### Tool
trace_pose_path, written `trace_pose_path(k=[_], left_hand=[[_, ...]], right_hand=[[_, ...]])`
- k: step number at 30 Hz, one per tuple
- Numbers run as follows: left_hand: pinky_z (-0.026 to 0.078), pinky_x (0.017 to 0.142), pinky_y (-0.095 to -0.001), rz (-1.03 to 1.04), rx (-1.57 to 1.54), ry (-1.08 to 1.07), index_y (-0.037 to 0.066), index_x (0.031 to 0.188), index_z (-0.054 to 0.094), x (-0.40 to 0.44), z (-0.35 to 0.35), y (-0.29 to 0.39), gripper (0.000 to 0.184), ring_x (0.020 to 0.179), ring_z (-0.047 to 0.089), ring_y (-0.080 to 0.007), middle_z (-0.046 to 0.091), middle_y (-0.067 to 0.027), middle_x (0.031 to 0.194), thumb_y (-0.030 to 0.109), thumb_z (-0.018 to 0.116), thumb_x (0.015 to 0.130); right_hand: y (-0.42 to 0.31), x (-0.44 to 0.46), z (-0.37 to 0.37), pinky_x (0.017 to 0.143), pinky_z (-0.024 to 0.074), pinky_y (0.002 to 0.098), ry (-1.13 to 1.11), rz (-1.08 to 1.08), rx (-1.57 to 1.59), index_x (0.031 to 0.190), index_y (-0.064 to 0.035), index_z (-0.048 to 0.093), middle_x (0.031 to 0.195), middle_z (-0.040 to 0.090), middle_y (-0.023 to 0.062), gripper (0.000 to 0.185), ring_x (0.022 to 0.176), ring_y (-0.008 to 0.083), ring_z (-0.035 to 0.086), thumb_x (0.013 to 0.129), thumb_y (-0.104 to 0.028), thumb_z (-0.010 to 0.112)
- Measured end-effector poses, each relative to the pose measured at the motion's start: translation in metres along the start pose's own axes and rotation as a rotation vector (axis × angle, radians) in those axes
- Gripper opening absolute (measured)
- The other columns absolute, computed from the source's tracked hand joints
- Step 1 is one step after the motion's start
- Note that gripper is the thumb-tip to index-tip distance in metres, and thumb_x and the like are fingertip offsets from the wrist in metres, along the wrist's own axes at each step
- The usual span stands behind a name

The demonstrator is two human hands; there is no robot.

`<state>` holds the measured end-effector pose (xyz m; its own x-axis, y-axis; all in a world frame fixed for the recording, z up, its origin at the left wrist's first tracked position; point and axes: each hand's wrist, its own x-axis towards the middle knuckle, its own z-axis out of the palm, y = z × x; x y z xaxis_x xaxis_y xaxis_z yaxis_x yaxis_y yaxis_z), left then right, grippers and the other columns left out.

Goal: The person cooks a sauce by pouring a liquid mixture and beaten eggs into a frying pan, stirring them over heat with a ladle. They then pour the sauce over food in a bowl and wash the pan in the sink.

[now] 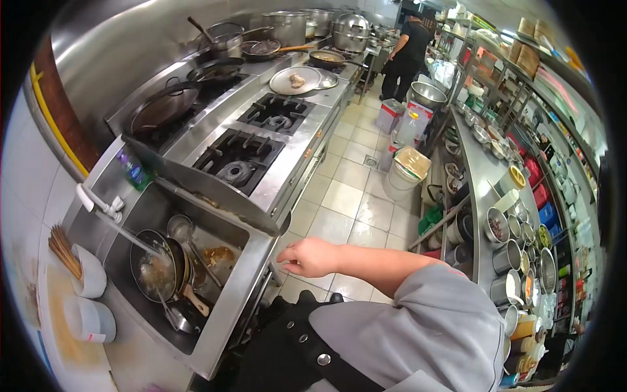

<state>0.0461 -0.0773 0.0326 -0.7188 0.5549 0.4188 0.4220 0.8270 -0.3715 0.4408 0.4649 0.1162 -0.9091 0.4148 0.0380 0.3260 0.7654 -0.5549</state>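
Note:
My right hand [308, 257] reaches in from the right, just beyond the sink's front edge and above the tiled floor. It holds nothing that I can see; the fingers are loosely bent, with a gap at the thumb. My left hand is out of view. In the metal sink [215, 349], water from a white faucet [91, 201] runs into a dark pan [154, 264] stacked on others. A wooden handle [196, 300] sticks out of the stack. Beside it lie a ladle [181, 228] and a metal utensil [179, 320], with brown food scraps on the sink floor.
Gas burners [236, 171] and a plate with food [297, 80] are past the sink. A person [410, 52] in dark clothes stands far down the aisle. A white bucket [400, 181] is on the floor. Metal containers [507, 258] line the right counter.

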Motion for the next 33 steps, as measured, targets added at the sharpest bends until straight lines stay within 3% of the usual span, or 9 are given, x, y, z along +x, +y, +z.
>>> trace_pose_path(k=[1, 3, 6, 11, 16, 19, 28, 31, 33], left_hand=[[0.053, 0.062, -0.0411, 0.062, -0.045, -0.022, 0.003, 0.078, 0.068, 0.0, -0.003, 0.013, 0.025, 0.068, 0.066, -0.0316, 0.069, -0.0146, 0.082, 0.024, 0.062, 0.091], [0.051, 0.089, -0.0449, -0.42, -0.838, -0.188, -0.006, 0.115, 0.065, 0.001, 0.06, 0.019, 0.04, 0.101, 0.065, -0.0352, 0.068, -0.0254, 0.11, 0.028, 0.059, 0.095], [0.051, 0.085, -0.0423, -0.652, -0.765, -0.181, -0.003, 0.111, 0.069, 0.022, -0.02, 0.072, 0.041, 0.093, 0.068, -0.0336, 0.071, -0.023, 0.102, 0.032, 0.053, 0.096], [0.05, 0.075, -0.0468, -0.791, -0.567, 0.247, -0.001, 0.094, 0.07, 0.059, -0.121, 0.11, 0.042, 0.079, 0.065, -0.0385, 0.068, -0.0224, 0.087, 0.038, 0.055, 0.097], [0.05, 0.085, -0.0413, -0.71, -0.135, 0.19, 0.005, 0.111, 0.069, 0.086, -0.16, 0.118, 0.035, 0.095, 0.064, -0.0357, 0.068, -0.0194, 0.105, 0.034, 0.059, 0.095], [0.049, 0.089, -0.0361, -0.573, -0.295, 0.366, 0.007, 0.119, 0.066, 0.103, -0.126, 0.13, 0.033, 0.1, 0.063, -0.03, 0.068, -0.0153, 0.111, 0.028, 0.062, 0.094], [0.052, 0.073, -0.0277, -0.589, -1.602, -0.291, 0.009, 0.116, 0.064, 0.24, -0.045, 0.239, 0.027, 0.093, 0.067, -0.0153, 0.07, -0.0067, 0.106, 0.029, 0.058, 0.099], [0.047, 0.061, -0.0286, -0.368, -1.87, -0.229, 0.01, 0.084, 0.063, 0.283, -0.001, 0.263, 0.015, 0.068, 0.058, -0.0132, 0.065, -0.0035, 0.079, 0.014, 0.053, 0.095], [0.051, 0.069, -0.0345, -0.04, -1.161, -0.283, 0.006, 0.095, 0.063, 0.319, -0.003, 0.27, 0.02, 0.077, 0.061, -0.0202, 0.065, -0.0073, 0.085, 0.021, 0.05, 0.096]], right_hand=[[0.018, -0.012, -0.003, 0.075, 0.0547, 0.0445, 0.026, 0.016, 0.013, 0.108, -0.0111, 0.069, 0.095, 0.07, 0.0138, 0.025, 0.086, 0.0356, 0.067, 0.088, -0.024, 0.063], [0.039, -0.035, -0.007, 0.074, 0.0551, 0.0436, 0.076, 0.049, 0.08, 0.107, -0.0104, 0.07, 0.096, 0.07, 0.0143, 0.024, 0.086, 0.0354, 0.068, 0.088, -0.022, 0.064], [0.072, -0.069, -0.023, 0.073, 0.0565, 0.0415, 0.143, 0.103, 0.093, 0.109, -0.0083, 0.07, 0.097, 0.07, 0.0155, 0.023, 0.082, 0.0316, 0.07, 0.089, -0.019, 0.067], [0.125, -0.123, -0.037, 0.062, 0.0507, 0.0315, 0.113, 0.213, 0.165, 0.109, -0.0013, 0.068, 0.085, 0.068, 0.0144, 0.022, 0.065, 0.021, 0.062, 0.088, -0.008, 0.068], [0.157, -0.143, -0.049, 0.058, 0.047, 0.0295, 0.093, 0.379, 0.279, 0.11, 0.0004, 0.068, 0.077, 0.063, 0.0089, 0.022, 0.061, 0.0146, 0.055, 0.09, -0.007, 0.067], [0.173, -0.145, -0.05, 0.058, 0.0464, 0.0292, 0.124, 0.367, 0.19, 0.111, 0.0009, 0.067, 0.075, 0.061, 0.0079, 0.021, 0.061, 0.0128, 0.053, 0.09, -0.006, 0.066], [0.114, -0.155, -0.064, 0.065, 0.051, 0.0339, 0.169, 0.541, 0.07, 0.111, -0.0017, 0.068, 0.083, 0.066, 0.0153, 0.024, 0.068, 0.0224, 0.062, 0.088, -0.008, 0.067], [0.06, -0.173, -0.067, 0.075, 0.0547, 0.0382, 0.157, 0.815, 0.046, 0.114, -0.0048, 0.068, 0.099, 0.068, 0.0193, 0.027, 0.085, 0.031, 0.07, 0.089, -0.014, 0.066], [0.05, -0.195, -0.05, 0.081, 0.0549, 0.0418, 0.186, 0.837, 0.031, 0.114, -0.0064, 0.068, 0.105, 0.069, 0.0184, 0.029, 0.09, 0.034, 0.069, 0.089, -0.022, 0.066]])
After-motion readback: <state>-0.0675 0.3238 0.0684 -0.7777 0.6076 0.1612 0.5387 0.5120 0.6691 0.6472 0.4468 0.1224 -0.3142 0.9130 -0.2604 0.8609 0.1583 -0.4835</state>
